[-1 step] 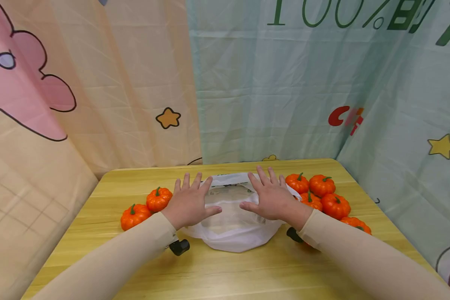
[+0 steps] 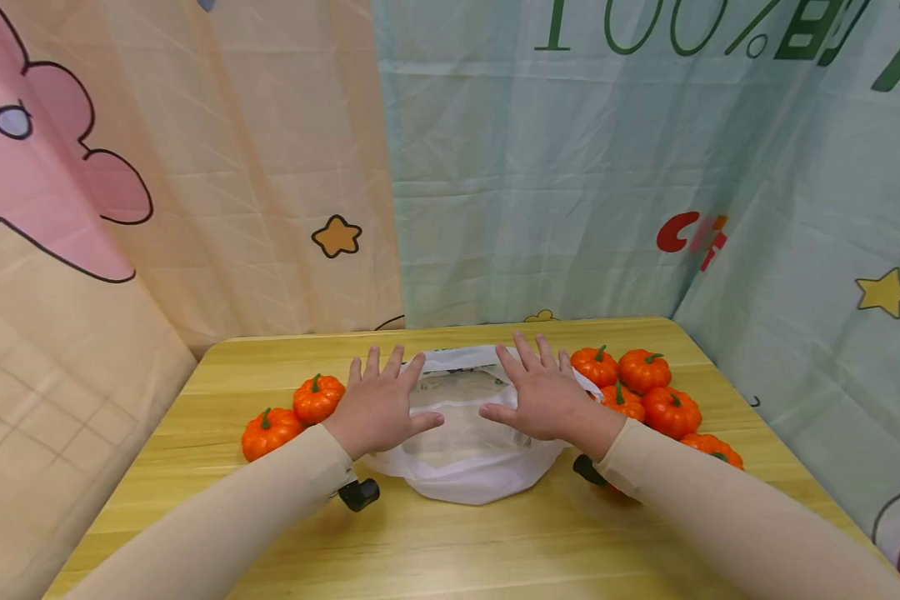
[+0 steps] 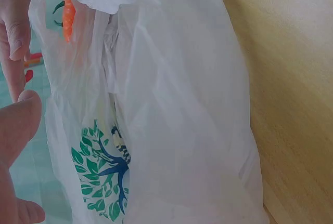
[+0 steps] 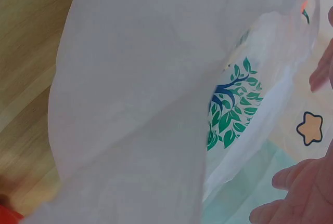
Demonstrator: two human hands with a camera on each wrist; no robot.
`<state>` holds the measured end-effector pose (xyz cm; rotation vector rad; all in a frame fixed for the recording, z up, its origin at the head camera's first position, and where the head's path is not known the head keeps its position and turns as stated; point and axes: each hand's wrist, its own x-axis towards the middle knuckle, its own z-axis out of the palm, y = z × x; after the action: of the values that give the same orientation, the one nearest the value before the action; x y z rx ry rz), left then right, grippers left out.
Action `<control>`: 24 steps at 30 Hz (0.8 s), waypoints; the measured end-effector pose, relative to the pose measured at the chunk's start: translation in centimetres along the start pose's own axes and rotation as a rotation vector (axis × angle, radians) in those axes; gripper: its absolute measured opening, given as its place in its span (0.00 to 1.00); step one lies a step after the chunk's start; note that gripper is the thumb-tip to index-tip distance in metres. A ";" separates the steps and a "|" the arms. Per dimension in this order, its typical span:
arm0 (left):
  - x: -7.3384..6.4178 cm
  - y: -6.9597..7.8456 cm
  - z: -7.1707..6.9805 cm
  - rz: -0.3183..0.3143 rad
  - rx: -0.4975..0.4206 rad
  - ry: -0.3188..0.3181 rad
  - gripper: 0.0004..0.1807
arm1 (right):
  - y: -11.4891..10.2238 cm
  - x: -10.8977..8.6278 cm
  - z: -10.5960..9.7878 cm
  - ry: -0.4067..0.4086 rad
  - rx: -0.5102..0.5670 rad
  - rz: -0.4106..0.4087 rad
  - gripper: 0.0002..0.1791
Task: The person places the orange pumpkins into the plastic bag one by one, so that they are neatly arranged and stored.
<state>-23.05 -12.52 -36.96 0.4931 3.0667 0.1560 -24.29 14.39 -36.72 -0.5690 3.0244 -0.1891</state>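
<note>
A white plastic bag [image 2: 474, 485] lies at the middle of the table with its wide mouth facing up. My left hand [image 2: 378, 408] is held palm down with fingers spread over the bag's left side. Over its right side, my right hand [image 2: 546, 402] is spread the same way, thumb toward the left one. Neither hand grips anything. Both wrist views show the bag's thin walls, and a green and blue tree print [image 3: 101, 174] is on its inner far side. Two small orange pumpkins [image 2: 318, 399] sit left of my left hand.
Several more orange pumpkins [image 2: 672, 412] are grouped right of the bag, one partly behind my right sleeve [image 2: 690, 483]. The wooden table [image 2: 435, 550] backs onto a printed cloth curtain [image 2: 480, 192], with cloth at both sides. A black wrist camera [image 2: 358, 495] hangs below my left wrist.
</note>
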 end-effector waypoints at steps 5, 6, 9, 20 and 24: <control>-0.2 0.0 -0.3 -0.002 -0.010 0.006 0.55 | 0.0 -0.1 -0.3 0.003 -0.002 0.004 0.57; -0.2 0.0 -0.4 -0.003 -0.014 0.007 0.55 | 0.0 -0.1 -0.3 0.006 -0.004 0.006 0.57; -0.5 -0.2 -0.5 -0.008 -0.023 0.009 0.55 | 0.1 -0.3 -0.6 0.011 -0.004 0.013 0.57; -1.4 -1.3 0.0 0.002 -0.099 0.015 0.50 | 2.7 -1.3 -2.3 0.084 0.072 0.030 0.54; -1.8 -1.6 0.1 0.018 -0.118 0.002 0.45 | 4.5 -1.7 -3.1 0.090 0.100 0.050 0.52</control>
<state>-21.86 -14.56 -37.24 0.5148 3.0325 0.3356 -24.58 19.50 -34.18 -0.4898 3.0895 -0.3708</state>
